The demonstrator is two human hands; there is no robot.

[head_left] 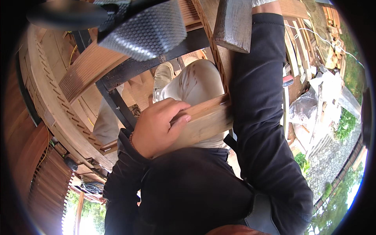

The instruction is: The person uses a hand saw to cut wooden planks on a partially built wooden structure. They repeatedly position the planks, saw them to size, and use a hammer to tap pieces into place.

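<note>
My left hand [156,127] is closed around the end of a pale wooden board [205,121], fingers over its top face and thumb underneath. The board runs right until it passes behind my right arm. My right arm, in a dark sleeve [258,98], reaches straight up to the top edge, where only the wrist and a sliver of my right hand [266,4] show; its fingers are cut off by the frame. A grey weathered wooden block [234,24] hangs just left of that wrist. My beige trouser knee [197,80] lies behind the board.
A curved slatted wooden structure [51,102] fills the left side, crossed by a black metal frame [117,103]. A grey textured object [147,31] looms at the top. Timber offcuts [333,43], a white cable [313,35] and clear plastic sheeting [313,103] lie right, above gravel [333,160].
</note>
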